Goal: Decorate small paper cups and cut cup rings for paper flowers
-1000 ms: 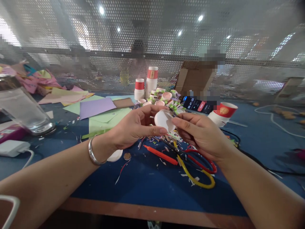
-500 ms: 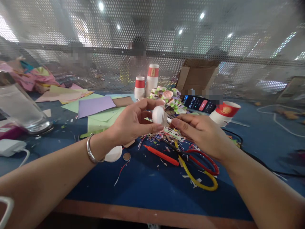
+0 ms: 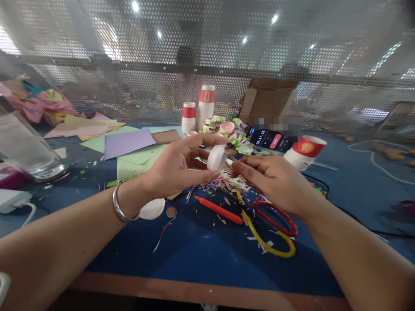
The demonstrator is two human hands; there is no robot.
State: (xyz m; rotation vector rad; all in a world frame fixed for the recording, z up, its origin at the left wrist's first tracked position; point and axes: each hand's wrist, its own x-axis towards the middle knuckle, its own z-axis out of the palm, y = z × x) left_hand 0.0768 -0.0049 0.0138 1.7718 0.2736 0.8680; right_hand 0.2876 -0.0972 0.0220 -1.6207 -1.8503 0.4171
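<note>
My left hand (image 3: 181, 166) grips a small white round paper piece (image 3: 215, 158), like the cut-off base of a paper cup, by its edges between thumb and fingers. The piece is tilted, its rim turned to the right. Just right of it, the fingers of my right hand (image 3: 270, 179) are pinched together. A small white tip (image 3: 229, 162) shows at them, but I cannot make out what it belongs to. Below the hands lie a red-orange marker (image 3: 218, 210) and scissors (image 3: 256, 216) with one red and one yellow handle, among paper scraps (image 3: 223, 179).
Coloured paper sheets (image 3: 129, 144) lie at left behind a clear glass (image 3: 35, 149). Stacked paper cups (image 3: 206, 103), a heap of small cup pieces (image 3: 227, 127), a phone (image 3: 269, 140) and a red-and-white cup (image 3: 306, 153) stand farther back. A white disc (image 3: 152, 209) lies near my left wrist.
The white paper piece has turned in my left hand and now shows more edge-on. My right hand stays close beside it, and the view has shifted slightly.
</note>
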